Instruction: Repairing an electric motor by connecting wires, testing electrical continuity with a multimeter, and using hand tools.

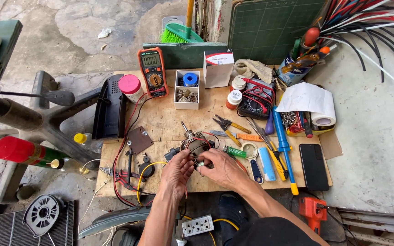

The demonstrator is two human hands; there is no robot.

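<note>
A small electric motor (196, 143) with a metal shaft and coloured wires lies on a plywood board (169, 116). My left hand (176, 172) and my right hand (222, 168) meet just below the motor, fingers pinched on its thin wires (200, 162). A yellow wire (147, 169) curls off to the left of my left hand. What exactly sits between my fingertips is too small to tell.
An orange multimeter (152, 70) and a pink-capped jar (131, 87) stand at the back left. Pliers (226, 125), a blue tool (282, 141), screwdrivers and a black phone (313, 166) lie right. A white power strip (197, 225) lies below.
</note>
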